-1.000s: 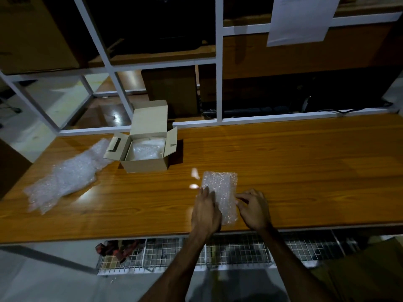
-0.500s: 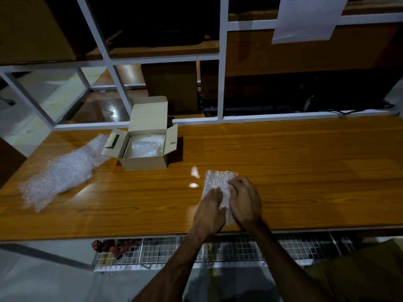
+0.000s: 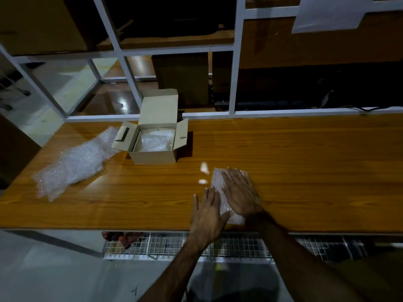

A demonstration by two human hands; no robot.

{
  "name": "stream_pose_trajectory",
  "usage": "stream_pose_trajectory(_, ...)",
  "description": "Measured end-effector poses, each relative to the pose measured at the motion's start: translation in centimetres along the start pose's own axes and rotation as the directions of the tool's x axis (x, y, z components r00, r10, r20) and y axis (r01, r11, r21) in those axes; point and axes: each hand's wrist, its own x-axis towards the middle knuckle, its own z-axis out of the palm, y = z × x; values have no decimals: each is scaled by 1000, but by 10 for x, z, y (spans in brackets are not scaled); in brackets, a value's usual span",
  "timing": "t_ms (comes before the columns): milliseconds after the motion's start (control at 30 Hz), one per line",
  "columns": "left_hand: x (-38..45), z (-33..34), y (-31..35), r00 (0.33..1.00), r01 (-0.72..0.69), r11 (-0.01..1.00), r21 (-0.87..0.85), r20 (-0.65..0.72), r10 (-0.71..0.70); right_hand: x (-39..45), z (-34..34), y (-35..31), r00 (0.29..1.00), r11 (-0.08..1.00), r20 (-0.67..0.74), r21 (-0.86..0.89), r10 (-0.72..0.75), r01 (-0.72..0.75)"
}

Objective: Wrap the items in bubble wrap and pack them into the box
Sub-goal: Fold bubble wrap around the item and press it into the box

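No text can be read. The sheet of paper (image 3: 331, 12) hanging at the upper right of the frame looks blank, and the cardboard box (image 3: 156, 149) left of centre shows no print.

My hands sit at six o'clock on the bench (image 3: 305, 171) — box (image 3: 156, 147) at eleven, loose bubble wrap (image 3: 74, 162) at ten, left of it; wrapped bundle (image 3: 218, 179) under my right hand (image 3: 239, 192), left hand (image 3: 207, 216) beside.
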Motion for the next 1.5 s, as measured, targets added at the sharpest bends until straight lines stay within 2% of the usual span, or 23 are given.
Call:
stream_pose_trajectory(133,-5,-6,1,996,86,996,-20,25,-86,10,-4,10,997,994,27,82,77,-78)
stream_pose_trajectory(233,-5,-12,1,981,194,979,-59,31,-193,16,-17,15,992,993,-37,37,118,-116)
stream_pose_trajectory(333,-4,-21,5,958,284,947,-152,11,-285,22,-28,18,970,972,-72,63,231,-226)
stream_pose_trajectory(433,-2,-28,6,920,386,896,-217,26,-390,23,-38,20,930,910,0,201,369,-361)
stream_pose_trajectory(533,-3,-28,4,890,451,864,-224,51,-452,19,-45,28,906,819,97,395,413,-416)
stream_pose_trajectory(600,-5,-31,3,902,395,860,-324,-41,-430,13,-46,37,901,649,168,641,401,-409)
stream_pose_trajectory(633,-6,-34,2,907,324,823,-467,-95,-411,10,-48,42,902,566,181,726,391,-391)
stream_pose_trajectory(667,-8,-38,2,913,235,734,-637,-114,-391,5,-52,45,907,507,173,781,383,-364)
stream_pose_trajectory(733,-7,-46,1,934,114,476,-872,-69,-350,-7,-60,46,906,381,146,872,397,-307)
stream_pose_trajectory(800,-3,-55,-2,940,78,264,-961,-18,-342,-18,-66,44,887,226,126,942,445,-247)
stream_pose_trajectory(867,3,-64,-1,916,47,186,-981,-32,-399,-28,-69,39,873,140,89,974,479,-176)
stream_pose_trajectory(1033,3,-83,1,812,34,91,-995,-26,-583,-47,-69,20,930,56,40,996,366,-65)
stream_pose_trajectory(1267,-10,-85,-9,723,-88,183,-979,-189,-665,-50,-75,-8,947,-226,180,967,267,-120)
stream_pose_trajectory(1300,-12,-84,-11,724,-96,191,-977,-200,-661,-51,-76,-13,949,-260,191,958,251,-124)
stream_pose_trajectory(1433,-23,-88,-21,781,-90,195,-977,-191,-594,-46,-74,-25,961,-254,191,957,202,-137)
stream_pose_trajectory(1500,-30,-94,-29,839,-39,116,-993,-95,-535,-42,-75,-35,963,-283,186,951,198,-125)
